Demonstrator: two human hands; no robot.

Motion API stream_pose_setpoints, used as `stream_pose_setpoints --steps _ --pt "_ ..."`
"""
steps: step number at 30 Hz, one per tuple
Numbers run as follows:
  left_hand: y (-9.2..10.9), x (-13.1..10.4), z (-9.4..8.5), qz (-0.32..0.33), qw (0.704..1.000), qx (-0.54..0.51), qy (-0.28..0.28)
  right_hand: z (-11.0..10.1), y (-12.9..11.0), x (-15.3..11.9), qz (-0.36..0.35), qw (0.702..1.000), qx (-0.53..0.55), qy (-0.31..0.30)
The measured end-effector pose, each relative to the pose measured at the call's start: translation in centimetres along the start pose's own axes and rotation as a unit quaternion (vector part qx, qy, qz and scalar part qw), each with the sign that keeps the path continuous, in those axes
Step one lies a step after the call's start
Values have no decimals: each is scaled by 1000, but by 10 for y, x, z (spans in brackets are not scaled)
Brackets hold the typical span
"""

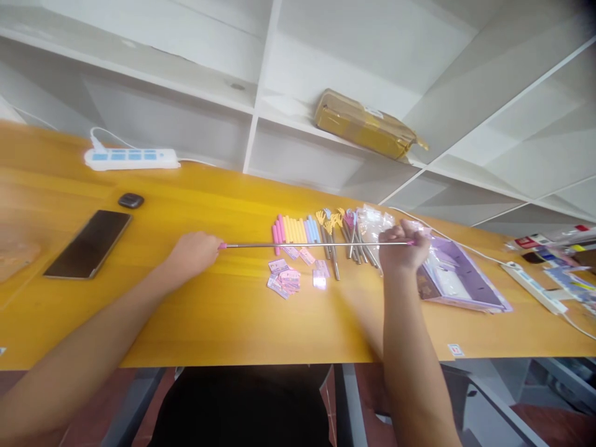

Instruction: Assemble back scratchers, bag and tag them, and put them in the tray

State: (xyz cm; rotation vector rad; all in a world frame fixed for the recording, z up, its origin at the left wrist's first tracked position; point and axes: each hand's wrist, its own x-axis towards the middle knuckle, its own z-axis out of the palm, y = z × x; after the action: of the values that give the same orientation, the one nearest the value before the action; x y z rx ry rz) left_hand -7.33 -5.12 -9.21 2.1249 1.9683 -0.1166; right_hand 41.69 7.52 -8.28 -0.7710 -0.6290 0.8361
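A telescopic back scratcher (298, 245) stretches level between my hands, its thin metal rod drawn out long. My left hand (197, 253) is closed round its pink end at the left. At the other end, my right hand (406, 247) grips a pink part, mostly hidden by the fingers. Behind the rod lie pink, yellow and blue handle sleeves (294, 230) in a row. Beside them is a pile of metal rods with coloured claw heads (333, 223). Small printed cards (285, 278) are scattered on the near side of the rod.
Clear plastic bags (372, 220) and a purple box (484, 292) are by my right hand. A phone (88, 244), a small black case (131, 200) and a power strip (133, 159) lie left. A wrapped parcel (365, 124) rests on the shelf; another power strip (535, 288) is at right.
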Motion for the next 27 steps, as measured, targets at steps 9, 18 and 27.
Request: stream_pose_setpoints --steps 9,18,27 --pt "34 -8 28 -5 1000 -28 -1 128 92 -152 47 955 -88 -278" --pt "33 -8 32 23 999 -33 9 166 131 -276 125 919 -111 -358" --pt "31 -7 30 41 999 -22 -1 153 133 -268 173 912 -87 -361"
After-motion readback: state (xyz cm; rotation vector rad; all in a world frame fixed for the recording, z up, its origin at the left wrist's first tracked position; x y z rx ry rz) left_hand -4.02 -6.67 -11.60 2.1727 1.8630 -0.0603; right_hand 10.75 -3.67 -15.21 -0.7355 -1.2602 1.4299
